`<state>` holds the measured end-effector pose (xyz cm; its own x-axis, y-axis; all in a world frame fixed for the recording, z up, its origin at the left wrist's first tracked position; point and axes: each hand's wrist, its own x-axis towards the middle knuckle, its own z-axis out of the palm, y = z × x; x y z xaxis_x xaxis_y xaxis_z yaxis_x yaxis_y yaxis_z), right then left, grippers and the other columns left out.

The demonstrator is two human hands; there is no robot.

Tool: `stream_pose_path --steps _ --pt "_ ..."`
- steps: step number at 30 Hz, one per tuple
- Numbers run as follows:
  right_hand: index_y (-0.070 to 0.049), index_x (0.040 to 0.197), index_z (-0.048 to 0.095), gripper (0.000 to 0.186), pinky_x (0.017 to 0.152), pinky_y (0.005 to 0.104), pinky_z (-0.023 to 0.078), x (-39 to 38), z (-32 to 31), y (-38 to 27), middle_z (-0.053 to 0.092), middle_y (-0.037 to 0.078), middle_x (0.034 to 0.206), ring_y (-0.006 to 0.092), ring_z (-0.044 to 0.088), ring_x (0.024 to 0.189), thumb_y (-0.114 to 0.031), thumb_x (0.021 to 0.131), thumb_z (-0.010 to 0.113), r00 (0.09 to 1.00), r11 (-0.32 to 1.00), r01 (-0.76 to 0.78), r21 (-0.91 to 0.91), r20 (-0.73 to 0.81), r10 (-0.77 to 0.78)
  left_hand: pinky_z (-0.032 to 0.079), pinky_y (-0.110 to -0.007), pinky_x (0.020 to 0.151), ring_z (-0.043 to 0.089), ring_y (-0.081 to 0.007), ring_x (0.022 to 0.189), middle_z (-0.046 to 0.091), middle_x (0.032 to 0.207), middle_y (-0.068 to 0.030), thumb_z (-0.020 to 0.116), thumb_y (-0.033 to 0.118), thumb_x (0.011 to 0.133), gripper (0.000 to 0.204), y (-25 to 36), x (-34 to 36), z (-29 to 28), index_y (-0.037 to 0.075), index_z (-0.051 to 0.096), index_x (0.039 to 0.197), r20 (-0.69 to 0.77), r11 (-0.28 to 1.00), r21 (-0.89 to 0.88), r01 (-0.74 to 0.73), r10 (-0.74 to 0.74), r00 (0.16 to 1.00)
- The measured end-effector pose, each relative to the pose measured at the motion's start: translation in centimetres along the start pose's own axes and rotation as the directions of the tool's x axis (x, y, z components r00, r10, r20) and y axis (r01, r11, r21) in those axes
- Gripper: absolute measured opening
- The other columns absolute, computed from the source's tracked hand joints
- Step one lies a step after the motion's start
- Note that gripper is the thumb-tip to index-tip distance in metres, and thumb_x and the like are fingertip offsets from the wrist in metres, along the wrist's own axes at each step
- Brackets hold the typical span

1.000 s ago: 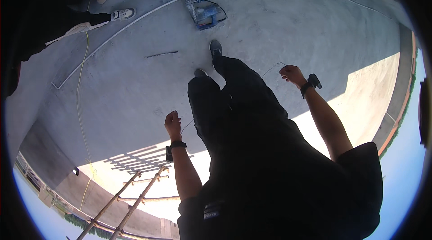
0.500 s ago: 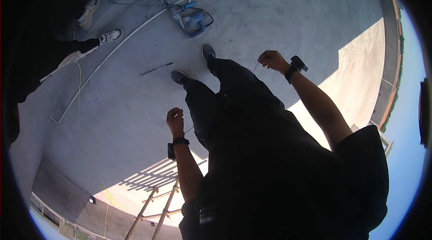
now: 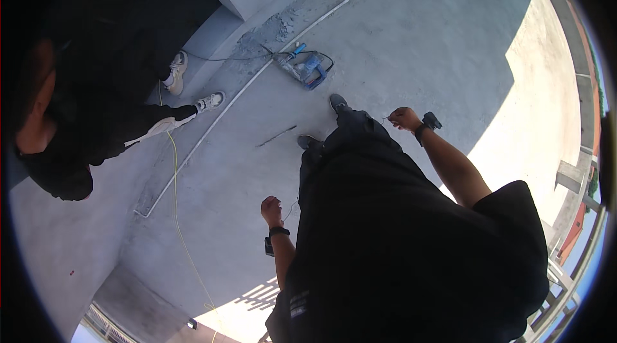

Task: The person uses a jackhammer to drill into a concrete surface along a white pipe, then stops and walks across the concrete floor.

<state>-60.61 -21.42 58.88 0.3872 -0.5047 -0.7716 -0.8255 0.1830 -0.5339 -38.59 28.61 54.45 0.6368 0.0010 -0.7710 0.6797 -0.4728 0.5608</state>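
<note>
My left hand point(image 3: 272, 210) is closed beside my left leg, its fingers curled around a thin wire point(image 3: 290, 212) that loops out toward my trousers. Out past my right leg, my right hand point(image 3: 403, 119) pinches a thin bit of wire point(image 3: 387, 118). Whether both ends belong to one wire is hidden by my body. On the floor ahead of my shoes lies a blue, dusty power drill point(image 3: 308, 72) with a dark cord. A long thin dark rod point(image 3: 276, 136), like a drill bit, lies left of my feet.
Another person in dark clothes and white shoes point(image 3: 209, 102) is at the left. A white pipe point(image 3: 212, 131) runs along the concrete floor, with a yellow cord point(image 3: 181, 227) nearby. Rubble point(image 3: 276, 29) lies by the wall. A railing point(image 3: 572, 291) shows at the right edge.
My view has turned, so the floor, drill and other person appear farther right and lower. Both hands stay closed on the wire, and the left forearm appears nearer my body.
</note>
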Motion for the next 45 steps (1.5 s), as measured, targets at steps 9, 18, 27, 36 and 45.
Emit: stream_pose_path --steps 9,18,27,36,45 --pt "-0.003 0.080 0.060 0.020 0.046 0.0241 0.046 -3.1 3.3 3.0 0.059 0.004 0.067 0.0121 0.057 0.056 -0.018 0.069 0.067 0.987 0.991 -0.133 0.010 -0.087 0.133 0.042 -0.024 0.052 0.051 -0.0125 0.058 0.056 0.068 -0.0050 0.057 0.005 0.065 0.023 -5.5 1.3 -2.7 0.000 0.055 0.087 0.011 0.996 0.089 -0.016 0.015 1.000" --pt "-0.002 0.082 0.059 0.021 0.046 0.0236 0.046 -2.2 4.3 -1.4 0.059 0.005 0.069 0.0120 0.057 0.057 -0.017 0.069 0.067 0.990 0.999 -0.032 -0.029 -0.138 0.028 0.043 -0.025 0.056 0.053 -0.0143 0.062 0.057 0.071 -0.0058 0.056 0.004 0.063 0.024 -6.1 -0.3 -3.2 0.000 0.056 0.086 -0.130 0.998 -0.061 0.007 -0.014 0.991" --pt "-0.003 0.080 0.058 0.021 0.045 0.0232 0.044 -2.3 6.4 -3.2 0.058 0.004 0.067 0.0107 0.054 0.055 -0.018 0.069 0.067 0.992 0.996 0.091 -0.022 -0.086 -0.093 0.043 -0.024 0.048 0.052 -0.0126 0.056 0.055 0.070 -0.0060 0.057 -0.001 0.060 0.026 -9.0 -2.1 -3.9 0.000 0.054 0.085 -0.083 0.983 -0.180 -0.026 0.011 0.997" --pt "-0.004 0.080 0.059 0.020 0.047 0.0247 0.047 -2.3 6.0 -1.5 0.057 0.003 0.067 0.0109 0.055 0.056 -0.020 0.071 0.066 0.998 0.991 -0.049 -0.125 -0.049 0.043 0.044 -0.025 0.050 0.051 -0.0129 0.058 0.055 0.076 -0.0064 0.056 -0.001 0.059 0.028 -6.8 -3.4 -4.5 0.000 0.054 0.087 -0.154 0.992 -0.129 0.004 -0.024 0.988" --pt "-0.004 0.077 0.059 0.019 0.045 0.0239 0.045 -2.3 6.8 -3.1 0.057 0.003 0.065 0.0103 0.054 0.055 -0.020 0.071 0.066 0.999 1.000 -0.004 -0.021 -0.036 0.003 0.043 -0.025 0.051 0.051 -0.0135 0.058 0.055 0.073 -0.0055 0.056 0.000 0.058 0.026 -5.5 -3.6 -4.0 0.000 0.055 0.084 -0.157 0.994 -0.059 -0.095 0.085 0.984"
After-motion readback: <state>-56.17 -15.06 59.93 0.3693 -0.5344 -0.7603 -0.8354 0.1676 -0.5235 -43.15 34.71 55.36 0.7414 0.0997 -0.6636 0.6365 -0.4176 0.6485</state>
